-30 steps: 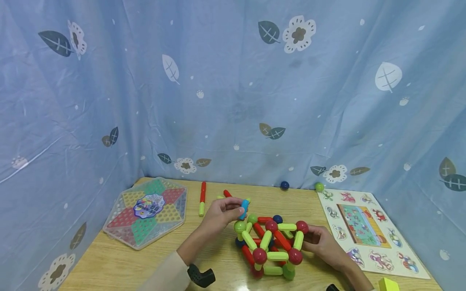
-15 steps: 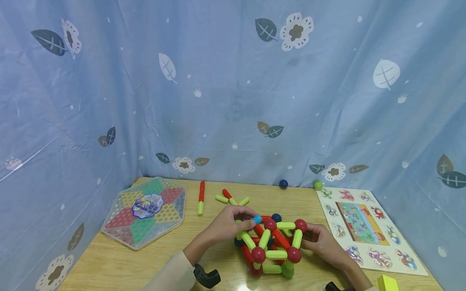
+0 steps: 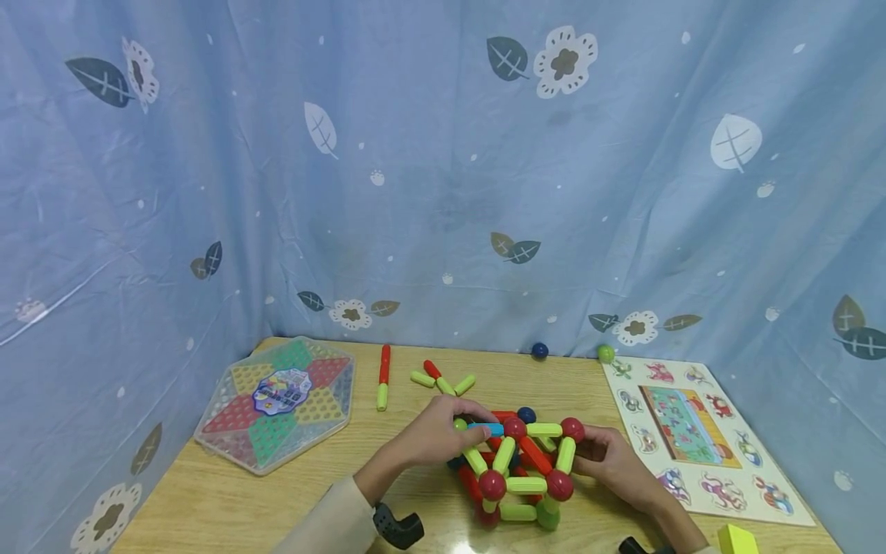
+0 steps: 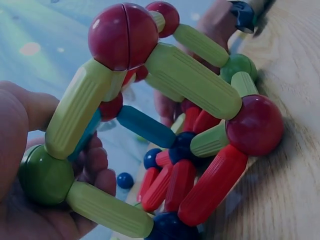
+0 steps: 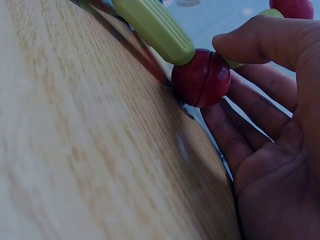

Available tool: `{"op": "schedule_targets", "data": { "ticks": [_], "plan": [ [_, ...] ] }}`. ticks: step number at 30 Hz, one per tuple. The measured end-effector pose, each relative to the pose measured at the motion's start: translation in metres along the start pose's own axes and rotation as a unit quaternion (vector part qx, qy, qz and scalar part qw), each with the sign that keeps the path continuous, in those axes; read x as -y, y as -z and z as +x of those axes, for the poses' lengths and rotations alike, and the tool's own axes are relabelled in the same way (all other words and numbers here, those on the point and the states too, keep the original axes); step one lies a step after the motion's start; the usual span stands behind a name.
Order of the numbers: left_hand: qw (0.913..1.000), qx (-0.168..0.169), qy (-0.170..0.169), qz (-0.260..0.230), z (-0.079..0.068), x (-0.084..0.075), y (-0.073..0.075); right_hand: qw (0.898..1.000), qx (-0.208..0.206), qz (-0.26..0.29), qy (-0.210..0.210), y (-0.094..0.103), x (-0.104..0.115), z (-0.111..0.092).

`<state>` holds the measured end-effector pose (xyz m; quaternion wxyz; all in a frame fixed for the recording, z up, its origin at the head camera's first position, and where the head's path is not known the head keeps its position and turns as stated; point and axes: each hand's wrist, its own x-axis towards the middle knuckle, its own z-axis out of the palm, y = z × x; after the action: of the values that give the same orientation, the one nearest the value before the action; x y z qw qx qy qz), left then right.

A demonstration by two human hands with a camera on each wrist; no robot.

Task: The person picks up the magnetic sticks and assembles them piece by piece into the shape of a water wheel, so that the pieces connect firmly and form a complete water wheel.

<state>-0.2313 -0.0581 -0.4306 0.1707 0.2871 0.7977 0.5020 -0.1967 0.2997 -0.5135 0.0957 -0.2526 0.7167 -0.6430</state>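
a left hand (image 3: 443,432) pinches a blue rod (image 3: 495,428) below the picture's center, its long axis running nearly level, right end meeting a red ball (image 3: 515,428) atop a ball-and-rod structure (image 3: 526,485). the model stands on a wood-grain table (image 3: 311,500) before a blue leaf-print curtain (image 3: 415,192). the right hand (image 3: 611,463), forearm slanting from lower right, grips the structure's right side.
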Motion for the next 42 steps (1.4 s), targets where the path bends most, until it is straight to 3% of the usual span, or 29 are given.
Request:
{"op": "schedule_targets", "data": {
  "ticks": [7, 10, 13, 15, 17, 20, 23, 30, 32, 34, 38, 42],
  "plan": [
    [0.9995, -0.013, -0.029, -0.006, -0.003, 0.009, -0.003, 1.0, -0.004, -0.011, 0.0, 0.001, -0.001, -0.001],
    [0.9962, -0.019, -0.055, -0.064, -0.008, 0.021, -0.003, 1.0, -0.005, -0.02, 0.0, 0.001, -0.002, 0.0],
    [0.9848, -0.027, -0.094, -0.144, -0.016, 0.038, -0.003, 0.999, -0.015, -0.043, -0.003, -0.002, -0.003, 0.001],
    [0.9811, -0.037, -0.109, -0.156, -0.021, 0.048, -0.003, 0.997, -0.025, -0.07, 0.0, -0.004, -0.004, 0.003],
    [0.9854, -0.057, -0.106, -0.12, -0.026, 0.057, -0.006, 0.994, -0.034, -0.099, 0.005, -0.007, -0.004, 0.004],
    [0.9933, -0.077, -0.084, -0.018, -0.031, 0.066, -0.009, 0.99, -0.046, -0.134, 0.007, -0.011, -0.001, 0.004],
    [0.9917, -0.089, -0.079, 0.05, -0.031, 0.07, -0.011, 0.985, -0.062, -0.16, 0.006, -0.015, 0.001, 0.004],
    [0.9846, -0.119, -0.076, 0.104, -0.029, 0.067, -0.009, 0.975, -0.098, -0.196, 0.025, -0.027, 0.003, 0.005],
    [0.9839, -0.121, -0.072, 0.111, -0.028, 0.066, -0.008, 0.968, -0.114, -0.221, 0.021, -0.03, 0.004, 0.006],
    [0.9836, -0.121, -0.064, 0.118, -0.028, 0.065, -0.007, 0.958, -0.134, -0.254, -0.001, -0.033, 0.007, 0.008],
    [0.9811, -0.111, -0.025, 0.156, -0.027, 0.063, -0.008, 0.927, -0.164, -0.329, -0.08, -0.041, 0.016, 0.012],
    [0.9801, -0.092, 0.012, 0.176, -0.027, 0.059, -0.011, 0.911, -0.165, -0.348, -0.146, -0.049, 0.026, 0.016]
  ]
}}
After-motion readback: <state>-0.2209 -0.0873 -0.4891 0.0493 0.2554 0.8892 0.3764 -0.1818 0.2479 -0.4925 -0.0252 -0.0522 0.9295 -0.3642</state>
